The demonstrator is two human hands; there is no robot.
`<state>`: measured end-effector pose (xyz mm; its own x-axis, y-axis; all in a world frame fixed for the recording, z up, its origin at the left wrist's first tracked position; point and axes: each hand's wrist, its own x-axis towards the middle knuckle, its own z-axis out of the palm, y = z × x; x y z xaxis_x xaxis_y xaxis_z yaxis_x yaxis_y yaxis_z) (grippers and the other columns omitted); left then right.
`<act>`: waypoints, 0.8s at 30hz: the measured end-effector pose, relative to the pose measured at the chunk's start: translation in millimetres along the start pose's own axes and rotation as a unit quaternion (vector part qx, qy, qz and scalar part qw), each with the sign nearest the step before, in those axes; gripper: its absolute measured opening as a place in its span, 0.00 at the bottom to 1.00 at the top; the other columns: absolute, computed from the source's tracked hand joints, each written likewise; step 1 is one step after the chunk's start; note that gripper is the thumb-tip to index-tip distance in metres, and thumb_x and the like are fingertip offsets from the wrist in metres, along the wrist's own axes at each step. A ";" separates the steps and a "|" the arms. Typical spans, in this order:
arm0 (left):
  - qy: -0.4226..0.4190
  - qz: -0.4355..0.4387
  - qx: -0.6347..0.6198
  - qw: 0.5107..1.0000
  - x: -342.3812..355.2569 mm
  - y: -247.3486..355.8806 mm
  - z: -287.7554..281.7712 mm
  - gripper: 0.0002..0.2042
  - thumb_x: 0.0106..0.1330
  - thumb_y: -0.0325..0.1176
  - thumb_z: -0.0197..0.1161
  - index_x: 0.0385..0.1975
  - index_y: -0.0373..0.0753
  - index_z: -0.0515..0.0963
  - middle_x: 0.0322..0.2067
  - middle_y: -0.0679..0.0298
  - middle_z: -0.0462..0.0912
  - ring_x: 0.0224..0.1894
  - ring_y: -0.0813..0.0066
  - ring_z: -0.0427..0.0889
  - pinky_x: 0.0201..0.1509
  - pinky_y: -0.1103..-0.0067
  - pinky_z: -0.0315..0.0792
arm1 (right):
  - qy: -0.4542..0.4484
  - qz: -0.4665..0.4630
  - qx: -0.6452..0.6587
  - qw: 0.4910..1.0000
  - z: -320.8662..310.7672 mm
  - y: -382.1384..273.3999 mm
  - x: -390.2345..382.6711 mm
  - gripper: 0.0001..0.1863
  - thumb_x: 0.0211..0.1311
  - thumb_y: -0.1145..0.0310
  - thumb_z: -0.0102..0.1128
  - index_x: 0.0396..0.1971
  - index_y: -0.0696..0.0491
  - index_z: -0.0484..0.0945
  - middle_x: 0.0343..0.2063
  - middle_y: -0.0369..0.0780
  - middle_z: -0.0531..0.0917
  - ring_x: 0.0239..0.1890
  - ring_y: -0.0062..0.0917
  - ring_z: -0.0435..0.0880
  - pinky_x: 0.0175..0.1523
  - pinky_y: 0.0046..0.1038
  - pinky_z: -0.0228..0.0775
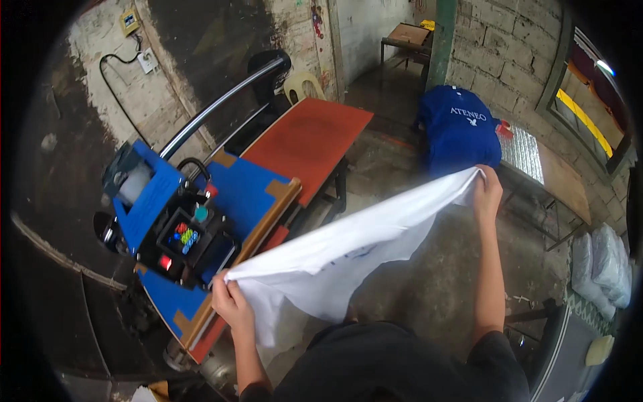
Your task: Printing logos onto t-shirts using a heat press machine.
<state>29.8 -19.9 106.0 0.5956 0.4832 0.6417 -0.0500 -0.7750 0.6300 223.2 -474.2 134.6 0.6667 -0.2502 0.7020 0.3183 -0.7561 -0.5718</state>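
Observation:
A white shirt (348,241) is stretched across the air in front of me, with a small dark print partly hidden in its folds. My left hand (231,301) is closed on one upper corner, beside the near edge of a heat press (171,221). Farther out, my right hand (489,187) pinches the other upper corner and holds it higher. Between them the top edge runs almost taut, and the lower part hangs loose in folds. The press has a blue upper part with a lit display, over a blue board (258,194) with brown corner patches.
Beyond the press lies a red-brown board (315,137). A pile of blue shirts (459,127) sits at the far right, by a long bench (556,177) with a silvery sheet. Plastic-wrapped bundles (603,264) lie at the right edge. A cream chair (303,86) stands by the wall.

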 end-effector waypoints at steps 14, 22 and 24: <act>-0.049 0.157 0.022 0.986 86.6 33.4 140.2 0.10 0.43 0.24 0.58 0.28 0.36 0.77 0.21 0.57 0.77 0.20 0.64 0.76 0.29 0.74 0.72 | 0.238 0.039 0.281 0.929 167.2 97.0 205.6 0.12 0.63 0.71 0.40 0.35 0.57 0.76 0.27 0.32 0.75 0.30 0.17 0.73 0.39 0.20 0.65; 0.031 0.128 0.218 0.967 246.5 -2.0 268.0 0.07 0.52 0.28 0.60 0.31 0.37 0.74 0.24 0.57 0.75 0.23 0.61 0.77 0.26 0.72 0.72 | 0.145 -0.067 0.085 0.983 436.9 87.8 369.0 0.18 0.47 0.81 0.48 0.40 0.55 0.78 0.35 0.46 0.79 0.38 0.39 0.76 0.44 0.32 0.67; 0.033 0.109 0.327 0.938 308.2 -35.8 305.4 0.06 0.58 0.33 0.56 0.30 0.38 0.72 0.26 0.55 0.77 0.26 0.58 0.78 0.27 0.69 0.73 | 0.060 -0.115 -0.102 0.986 518.8 62.4 395.5 0.17 0.43 0.76 0.52 0.36 0.51 0.78 0.35 0.40 0.79 0.41 0.37 0.73 0.46 0.42 0.59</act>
<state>460.1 32.4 147.7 0.5767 0.2925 0.7628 0.3508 -0.9319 0.0922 856.4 -306.6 156.3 0.5051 -0.1186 0.8549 0.3009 -0.9041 -0.3033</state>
